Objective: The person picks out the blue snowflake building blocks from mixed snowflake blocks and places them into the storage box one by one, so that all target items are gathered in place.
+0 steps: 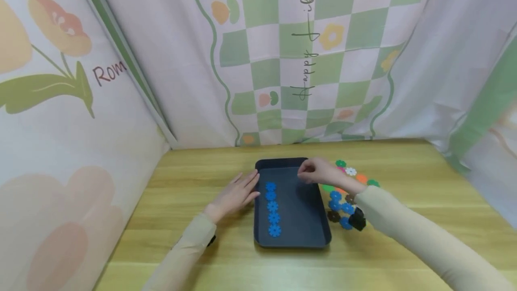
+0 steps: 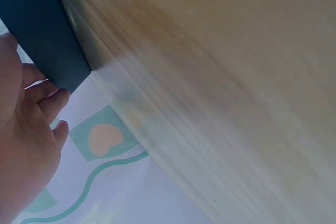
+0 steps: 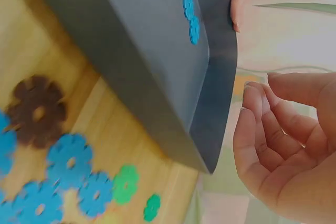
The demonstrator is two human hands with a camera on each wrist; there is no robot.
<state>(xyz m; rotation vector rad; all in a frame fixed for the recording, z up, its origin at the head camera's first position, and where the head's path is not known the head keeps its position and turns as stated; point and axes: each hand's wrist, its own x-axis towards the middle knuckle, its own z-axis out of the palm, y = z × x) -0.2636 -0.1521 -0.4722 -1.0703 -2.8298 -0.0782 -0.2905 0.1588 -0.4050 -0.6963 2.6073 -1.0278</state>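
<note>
Row: five blue, flower-shaped, plastic-looking discs (image 1: 272, 206) laid along the left wall; long axis run near to far.
Dark grey rectangular tray (image 1: 300, 223): aligned likewise, lengthwise.
Left hand (image 1: 233, 195): left rim touched, fingers straight.
Right hand (image 1: 320, 171): held over far right; fingers curled, tips close, no disc seen.
Progress: judged partial; loose blue discs (image 1: 346, 208) left outside, right.

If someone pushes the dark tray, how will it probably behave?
The tray would probably slide rather than tip, being low and wide on the table. Its straight walls suggest it is fairly stiff. The blue flower pieces lying inside might shift.
</note>
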